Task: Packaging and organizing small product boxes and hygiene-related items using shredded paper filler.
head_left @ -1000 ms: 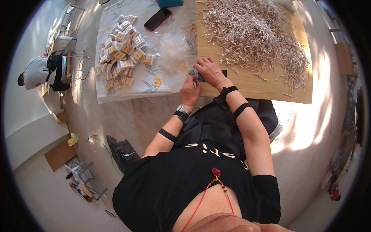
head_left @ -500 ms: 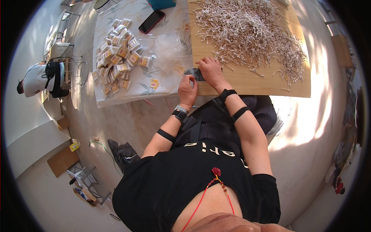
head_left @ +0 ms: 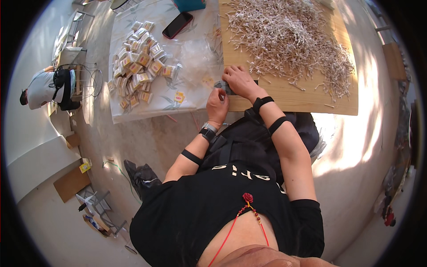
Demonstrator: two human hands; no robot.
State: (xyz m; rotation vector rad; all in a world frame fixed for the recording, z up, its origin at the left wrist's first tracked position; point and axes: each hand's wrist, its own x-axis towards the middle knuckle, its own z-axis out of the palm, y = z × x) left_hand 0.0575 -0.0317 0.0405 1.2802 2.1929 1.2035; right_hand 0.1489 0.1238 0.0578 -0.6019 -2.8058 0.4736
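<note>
Your right hand (head_left: 242,82) covers part of the dark flat piece (head_left: 221,86) at the left edge of the wooden board (head_left: 278,100). Your left hand (head_left: 217,108) is curled beside it; whether either hand grips it cannot be told. Since half a second ago, its exposed end looks paler and more tilted. Handling appears unfinished.

Your daylit fisheye view bends edges and blackens at the corners; sunlight glares on the floor (head_left: 344,153) at right, with softer streaks upper left.
</note>
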